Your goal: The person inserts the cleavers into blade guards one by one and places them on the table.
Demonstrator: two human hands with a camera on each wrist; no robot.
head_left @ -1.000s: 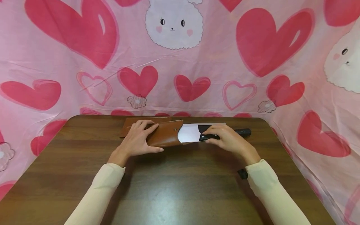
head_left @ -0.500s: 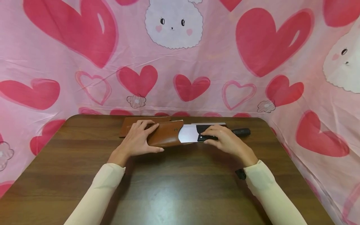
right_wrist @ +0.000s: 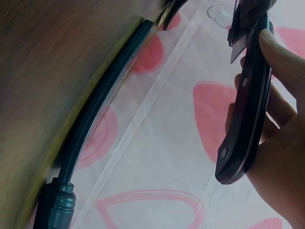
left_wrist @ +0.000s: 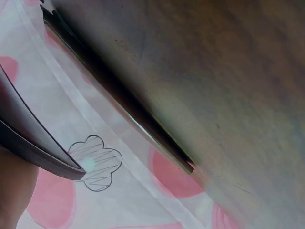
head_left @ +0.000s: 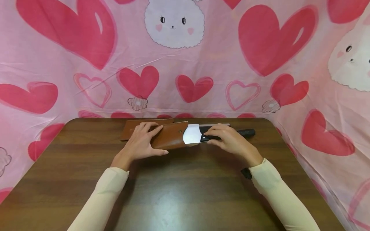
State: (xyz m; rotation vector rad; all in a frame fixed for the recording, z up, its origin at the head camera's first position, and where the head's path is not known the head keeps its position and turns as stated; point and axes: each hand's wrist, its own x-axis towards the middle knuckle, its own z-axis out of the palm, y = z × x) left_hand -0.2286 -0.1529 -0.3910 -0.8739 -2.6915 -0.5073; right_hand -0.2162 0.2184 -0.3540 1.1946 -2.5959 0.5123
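Observation:
My left hand (head_left: 140, 141) holds a brown leather sheath (head_left: 170, 136) that has a small metal stud near its mouth. The fingers lie over its upper face, and the thumb stretches along the near side. Part of a broad, shiny cleaver blade (head_left: 192, 134) shows at the mouth; the rest is hidden inside the sheath. At the right, my right hand (head_left: 231, 138) grips the cleaver's black handle. In the right wrist view that riveted handle (right_wrist: 245, 109) lies between thumb and fingers, raised off the table. The sheath's dark edge (left_wrist: 38, 138) shows in the left wrist view.
Behind the left hand, a flat brown leather piece (head_left: 128, 130) lies near the table's back edge. A long tool with a ribbed black handle (head_left: 247, 132) lies beyond the right hand. The wooden table (head_left: 173, 192) meets a pink heart-patterned cloth (head_left: 225, 64).
The cleaver has slid slightly left into the sheath, with a little less blade showing, and my right hand has moved with it. My left hand stays on the sheath. The head view has shifted slightly.

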